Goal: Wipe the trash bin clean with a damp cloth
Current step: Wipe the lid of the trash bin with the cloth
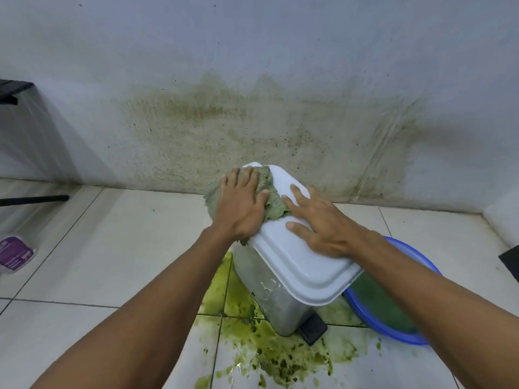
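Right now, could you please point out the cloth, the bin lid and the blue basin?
cloth [271, 199], head view, bare patch between the hands.
bin lid [297, 265], head view, flat white top.
blue basin [393, 331], head view, near rim.

hands [280, 217]: 2 | trash bin [297, 265]: 1 | cloth [269, 197]: 1 | blue basin [404, 332]: 1

White tiled floor [118, 248] with a green spill

A white-lidded grey pedal trash bin [269, 301] stands on the glossy tiles near the far wall, in a splattered yellow-green puddle [283, 352]. Just right of it sits a round blue plastic basin [393, 332]. At the far left edge lies a purple-labelled packet [15, 254].
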`<state>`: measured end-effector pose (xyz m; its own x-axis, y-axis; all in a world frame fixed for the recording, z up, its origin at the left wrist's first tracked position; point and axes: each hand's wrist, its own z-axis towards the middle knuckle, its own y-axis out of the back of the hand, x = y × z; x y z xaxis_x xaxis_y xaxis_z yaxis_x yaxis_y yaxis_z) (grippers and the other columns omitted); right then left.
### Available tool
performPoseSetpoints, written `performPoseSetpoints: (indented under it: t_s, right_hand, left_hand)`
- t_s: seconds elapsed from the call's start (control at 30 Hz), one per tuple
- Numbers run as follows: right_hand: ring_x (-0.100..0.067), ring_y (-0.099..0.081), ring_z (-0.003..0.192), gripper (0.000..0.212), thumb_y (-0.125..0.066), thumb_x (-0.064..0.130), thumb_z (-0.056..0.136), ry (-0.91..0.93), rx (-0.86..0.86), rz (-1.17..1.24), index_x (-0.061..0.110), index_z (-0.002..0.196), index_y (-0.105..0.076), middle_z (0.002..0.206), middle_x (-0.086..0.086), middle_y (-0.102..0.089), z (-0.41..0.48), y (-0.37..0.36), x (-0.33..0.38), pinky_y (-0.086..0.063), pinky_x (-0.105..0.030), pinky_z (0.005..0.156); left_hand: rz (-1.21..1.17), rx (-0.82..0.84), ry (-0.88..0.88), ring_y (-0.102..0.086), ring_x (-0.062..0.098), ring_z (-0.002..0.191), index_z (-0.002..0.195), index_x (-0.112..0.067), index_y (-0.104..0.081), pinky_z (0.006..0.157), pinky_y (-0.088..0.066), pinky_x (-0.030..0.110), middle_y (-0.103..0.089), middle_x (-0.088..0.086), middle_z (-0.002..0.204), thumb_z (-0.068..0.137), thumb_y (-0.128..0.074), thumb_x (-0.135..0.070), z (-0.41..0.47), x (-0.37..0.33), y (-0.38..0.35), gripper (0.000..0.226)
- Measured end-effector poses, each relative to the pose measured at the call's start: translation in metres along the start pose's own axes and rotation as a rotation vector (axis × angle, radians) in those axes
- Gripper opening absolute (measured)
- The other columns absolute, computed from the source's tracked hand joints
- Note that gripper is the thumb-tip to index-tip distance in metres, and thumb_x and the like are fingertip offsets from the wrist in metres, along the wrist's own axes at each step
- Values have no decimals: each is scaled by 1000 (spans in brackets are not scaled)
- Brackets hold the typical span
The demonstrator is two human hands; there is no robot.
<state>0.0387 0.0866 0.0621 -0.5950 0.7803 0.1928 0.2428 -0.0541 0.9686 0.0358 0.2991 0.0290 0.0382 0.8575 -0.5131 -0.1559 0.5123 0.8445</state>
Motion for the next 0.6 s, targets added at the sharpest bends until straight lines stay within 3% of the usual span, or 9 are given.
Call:
performPoseSetpoints:
  t_s: [0.1,0.17,0.27,0.37,0.5,0.6]
  right_hand:
    - [-25,2,156,79,-34,64,96,-42,-64,96,24,161,-12,169,2,-1,-1,0,3,-7,-44,126]
    - [-21,0,156,76,-40,55,101,-137,-137,153,17,160,-13,169,-3,-5,-4,0,11,-5,-40,126]
    - [-25,13,155,71,-25,51,105,-365,-153,84,11,160,-8,169,-10,4,-18,-11,41,5,-52,124]
    - [-26,20,154,72,-9,52,101,-513,-195,85,11,160,-1,168,-11,12,-34,-31,77,13,-58,121]
    - [-24,5,156,88,6,56,87,-505,-331,119,11,160,-13,169,-12,-2,-39,-41,83,9,-53,124]
    - [-20,1,156,83,1,56,90,-375,-315,97,17,159,-21,169,-7,-8,-41,-37,61,7,-47,125]
  left_hand:
    - [268,175,-64,6,25,158,164,-16,-7,127,7,45,-2,3,172,109,-20,-48,37,-6,11,65]
    - [320,259,-162,9,24,158,164,-18,-2,127,9,43,2,2,172,109,-17,-49,43,-18,8,65]
    - [324,327,-312,10,17,158,164,-24,-2,127,10,39,3,-2,172,108,-17,-51,47,-25,4,64]
    - [344,345,-303,4,18,158,164,-27,-9,127,5,42,-2,-2,172,108,-17,-54,70,-25,5,63]
    - [375,312,-355,-25,22,150,157,-22,-36,124,-12,42,-33,1,164,106,-20,-54,81,-34,-1,62]
    - [352,275,-271,-28,25,148,155,-20,-38,123,-16,43,-37,4,161,102,-18,-60,69,-22,7,70]
